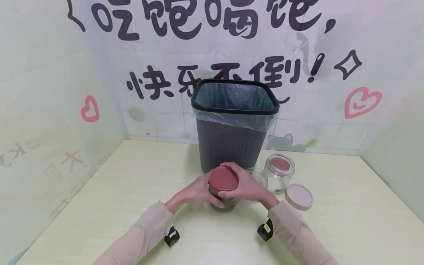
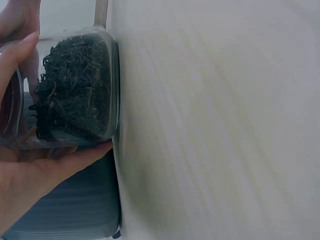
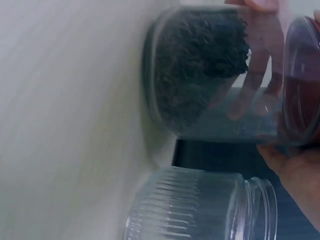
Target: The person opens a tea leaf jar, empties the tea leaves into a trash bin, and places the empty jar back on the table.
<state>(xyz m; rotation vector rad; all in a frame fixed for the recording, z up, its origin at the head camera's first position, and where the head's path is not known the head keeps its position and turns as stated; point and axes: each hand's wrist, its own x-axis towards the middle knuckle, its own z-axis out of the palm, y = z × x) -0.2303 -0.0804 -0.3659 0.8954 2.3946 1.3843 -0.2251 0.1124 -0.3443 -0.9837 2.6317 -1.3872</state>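
A: Begin with the biggest, please.

B: Take the pale wall (image 1: 159, 121) first, then the surface (image 1: 99, 206) stretching out below.

A: And next in size?

B: See the bin (image 1: 228, 147), standing at the back near the wall, with a thin liner (image 1: 235, 121) folded over the rim, likely to stop slipping inward. Set that far back, perhaps, to leave working room in front.

A: Where to look for the main thing?

B: Just in front of the bin: find the tea jar (image 1: 229, 205) there, upright, apparently resting on the surface. Note dark, curled bits, probably tea leaves (image 2: 75, 90), heaped in the lower part.

A: Held how?

B: Clamped around the glass by the left grip (image 1: 200, 189), presumably to steady the body against turning or tipping.

A: Anything close by?

B: Yes: count a back jar (image 1: 277, 180) to the right, with a reddish disc (image 1: 279, 163) at the mouth (cannot tell whether inside or on top), and a ribbed jar (image 3: 185, 210) just beside the tea jar, partly hidden in the head view.

A: Finish with the smallest.

B: Look at the red lid (image 1: 223, 177) atop the tea jar, clamped by the right grip (image 1: 246, 186), thumb in front and fingers behind, likely for purchase around the edge. Then spot the pale lid (image 1: 299, 196), lying flat by the back jar, probably parked within reach.
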